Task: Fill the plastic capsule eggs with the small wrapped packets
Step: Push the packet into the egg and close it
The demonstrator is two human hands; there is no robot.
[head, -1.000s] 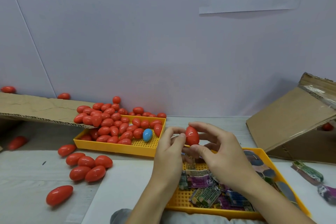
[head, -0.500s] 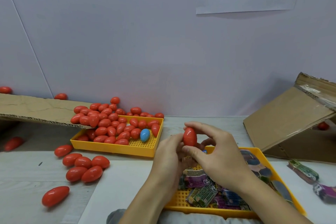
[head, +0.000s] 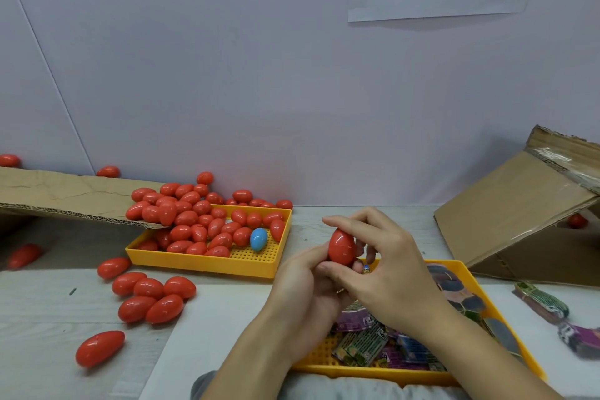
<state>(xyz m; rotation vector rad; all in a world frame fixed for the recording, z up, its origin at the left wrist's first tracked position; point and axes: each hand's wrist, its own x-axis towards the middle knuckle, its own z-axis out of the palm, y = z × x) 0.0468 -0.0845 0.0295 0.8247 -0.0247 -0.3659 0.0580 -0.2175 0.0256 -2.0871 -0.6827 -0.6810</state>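
A closed red capsule egg (head: 341, 247) stands upright between both hands, above the near yellow tray (head: 467, 282). My right hand (head: 389, 273) pinches it with thumb below and fingers curled over its top and right side. My left hand (head: 305, 289) curls round its lower left side. Small wrapped packets (head: 367, 341), purple and green, lie in that tray, partly hidden by my arms. A second yellow tray (head: 207, 261) at the left holds several red eggs and one blue egg (head: 258, 238).
Loose red eggs (head: 152, 297) lie on the table at the left, one (head: 100, 348) nearer me. A cardboard flap (head: 71, 196) overhangs the egg tray. A tilted cardboard box (head: 519, 217) stands at the right. Two packets (head: 540, 302) lie outside the tray, far right.
Both hands kept hold of the red egg and shifted slightly; the egg now stands more upright with my left fingers lower on it.
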